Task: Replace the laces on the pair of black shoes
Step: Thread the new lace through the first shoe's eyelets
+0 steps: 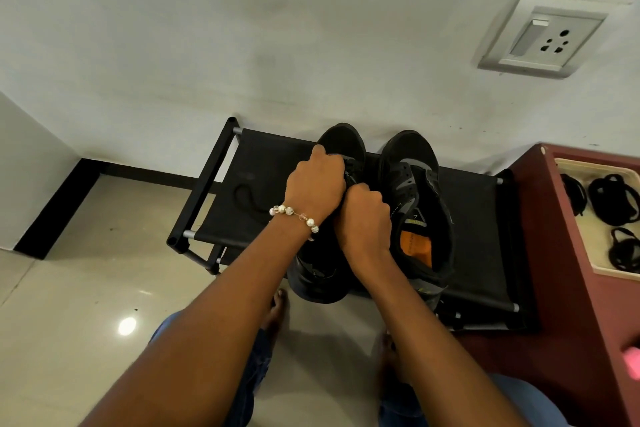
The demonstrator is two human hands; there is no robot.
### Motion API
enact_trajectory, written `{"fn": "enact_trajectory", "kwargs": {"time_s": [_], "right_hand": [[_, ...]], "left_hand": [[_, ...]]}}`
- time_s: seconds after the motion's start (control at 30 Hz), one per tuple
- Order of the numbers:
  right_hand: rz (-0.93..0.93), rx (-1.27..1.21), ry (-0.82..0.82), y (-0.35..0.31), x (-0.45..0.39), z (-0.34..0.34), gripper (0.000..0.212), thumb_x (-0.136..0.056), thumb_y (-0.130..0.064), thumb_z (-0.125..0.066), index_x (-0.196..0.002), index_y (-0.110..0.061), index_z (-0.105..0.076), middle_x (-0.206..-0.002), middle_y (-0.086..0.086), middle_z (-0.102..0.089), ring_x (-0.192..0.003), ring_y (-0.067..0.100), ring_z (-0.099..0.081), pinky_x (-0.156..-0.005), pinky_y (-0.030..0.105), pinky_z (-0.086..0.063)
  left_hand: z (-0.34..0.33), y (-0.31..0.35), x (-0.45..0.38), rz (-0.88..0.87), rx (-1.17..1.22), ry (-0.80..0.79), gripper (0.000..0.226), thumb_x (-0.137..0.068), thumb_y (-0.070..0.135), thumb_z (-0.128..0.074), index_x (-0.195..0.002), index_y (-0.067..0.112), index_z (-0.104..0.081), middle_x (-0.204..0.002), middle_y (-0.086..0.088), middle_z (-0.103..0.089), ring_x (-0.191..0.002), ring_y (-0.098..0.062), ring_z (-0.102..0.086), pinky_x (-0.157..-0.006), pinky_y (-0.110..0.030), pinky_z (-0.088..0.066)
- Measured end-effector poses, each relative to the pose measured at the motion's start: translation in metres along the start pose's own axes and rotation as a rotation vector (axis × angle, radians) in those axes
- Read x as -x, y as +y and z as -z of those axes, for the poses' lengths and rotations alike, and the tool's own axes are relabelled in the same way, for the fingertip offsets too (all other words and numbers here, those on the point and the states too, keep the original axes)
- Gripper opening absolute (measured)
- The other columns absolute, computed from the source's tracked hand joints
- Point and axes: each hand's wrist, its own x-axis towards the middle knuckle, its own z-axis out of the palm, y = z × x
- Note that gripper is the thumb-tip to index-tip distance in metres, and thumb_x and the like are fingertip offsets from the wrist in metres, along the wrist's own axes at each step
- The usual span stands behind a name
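Both hands, left hand (317,180) and right hand (365,218), are curled over the lace area of the left shoe (341,146), probably working its lace; the fingers are hidden. It stands on the rack (478,218) beside the right shoe (415,191), already unlaced, probably to keep the pair within reach

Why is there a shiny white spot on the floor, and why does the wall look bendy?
Head view: the white spot is lamp glare on the glossy floor; the wide-angle lens curves the wall and tilts the socket.

Both hands curled — left hand (316,184), right hand (365,218).
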Motion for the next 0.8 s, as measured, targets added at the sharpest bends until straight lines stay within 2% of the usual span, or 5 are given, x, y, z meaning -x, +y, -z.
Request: {"fn": "enact_trajectory", "kwargs": {"time_s": [0.2, 0.4, 0.5, 0.6, 0.8], "right_hand": [[0.011, -0.006, 0.018, 0.000, 0.000, -0.001, 0.025, -0.101, -0.012, -0.041, -0.116, 0.004, -0.053, -0.103, 0.017, -0.065, -0.090, 0.032, -0.067, -0.059, 0.028, -0.043], [0.012, -0.029, -0.019, -0.001, 0.001, 0.004, 0.023, -0.097, -0.011, -0.049, -0.113, 0.005, -0.054, -0.101, 0.018, -0.063, -0.090, 0.035, -0.065, -0.060, 0.030, -0.043], [0.003, -0.035, -0.030, 0.000, 0.000, 0.005, 0.025, -0.098, -0.013, -0.048, -0.116, 0.004, -0.053, -0.104, 0.018, -0.063, -0.092, 0.034, -0.065, -0.060, 0.030, -0.041], [0.020, -0.074, 0.008, 0.000, -0.005, 0.008, 0.040, -0.099, -0.022, -0.048, -0.132, 0.000, -0.044, -0.115, 0.019, -0.060, -0.102, 0.037, -0.061, -0.067, 0.037, -0.046], [0.277, -0.050, 0.039, 0.006, -0.024, 0.008, 0.047, -0.094, -0.013, -0.051, -0.141, -0.015, -0.045, -0.133, 0.016, -0.043, -0.119, 0.034, -0.044, -0.090, 0.044, -0.049]], "left_hand": [[0.003, -0.016, -0.013, -0.042, 0.215, -0.206, 0.026, -0.099, 0.022, -0.041, -0.082, 0.004, -0.049, -0.092, -0.010, -0.047, -0.088, -0.032, -0.052, -0.071, -0.036, -0.038], [0.027, -0.034, -0.012, 0.486, 1.090, -0.109, 0.030, -0.097, 0.023, -0.041, -0.070, 0.013, -0.047, -0.069, -0.005, -0.052, -0.066, -0.016, -0.054, -0.058, -0.030, -0.048], [0.026, -0.058, -0.013, 0.559, 0.702, 0.139, 0.035, -0.089, 0.026, -0.052, -0.059, 0.012, -0.044, -0.062, -0.006, -0.050, -0.062, -0.022, -0.051, -0.067, -0.038, -0.047], [0.028, -0.066, -0.011, 0.607, 0.256, 0.122, 0.018, -0.087, 0.031, -0.060, -0.082, 0.016, -0.068, -0.109, -0.010, -0.062, -0.108, -0.034, -0.054, -0.096, -0.055, -0.037], [0.046, -0.040, 0.005, 0.133, 0.544, -0.223, 0.027, -0.086, 0.025, -0.070, -0.111, 0.015, -0.069, -0.103, 0.003, -0.067, -0.092, -0.009, -0.061, -0.087, -0.024, -0.048]]}}
